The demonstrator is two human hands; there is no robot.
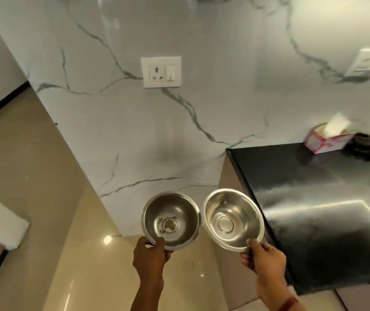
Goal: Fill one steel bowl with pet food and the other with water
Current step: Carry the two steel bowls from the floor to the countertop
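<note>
A white marble wall [179, 131] with grey veins fills most of the view, meeting a glossy beige floor [33, 176] on the left. A shiny black countertop [314, 187] runs along the right. In front of the wall, held in the air side by side with rims almost touching, are two steel bowls. The left bowl [172, 218] has a few brown crumbs at its bottom, and the right bowl [233, 218] tilts toward the viewer. The left hand [149, 257] pinches the near rim of the left bowl, thumb on top. The right hand [263, 259] pinches the right bowl's near rim the same way. A white wall socket [161, 71] sits above, and a pink tissue box [323, 140] stands on the counter.
</note>
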